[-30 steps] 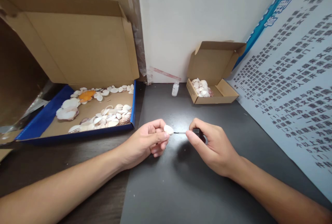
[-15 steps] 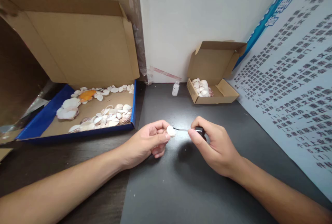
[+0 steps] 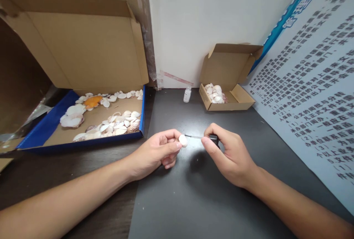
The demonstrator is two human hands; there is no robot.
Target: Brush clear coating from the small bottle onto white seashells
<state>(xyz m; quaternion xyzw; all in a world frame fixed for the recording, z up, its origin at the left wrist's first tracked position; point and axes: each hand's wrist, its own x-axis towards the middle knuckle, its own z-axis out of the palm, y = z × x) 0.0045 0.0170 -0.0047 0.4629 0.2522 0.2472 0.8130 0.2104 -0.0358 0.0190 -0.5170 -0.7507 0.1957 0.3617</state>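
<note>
Between the thumb and fingers of my left hand (image 3: 163, 148) is a small white ribbed seashell (image 3: 183, 141), held above the dark table. My right hand (image 3: 226, 154) grips the black cap of a small applicator brush (image 3: 197, 137). Its thin stem points left, with the dark tip at or very near the shell's upper right edge; I cannot tell whether they touch. A small white-labelled glass bottle (image 3: 187, 94) stands upright beyond both hands, near the wall.
On the left lies an open blue-edged cardboard box (image 3: 142, 121) with many shells and an orange one (image 3: 93, 101). At the back right sits a smaller open cardboard box (image 3: 229, 107) holding white shells. A printed sheet (image 3: 312, 102) rises along the right side.
The shell has turned slightly in my left fingers, so more of its ribbed face shows. The brush and both hands have hardly moved.
</note>
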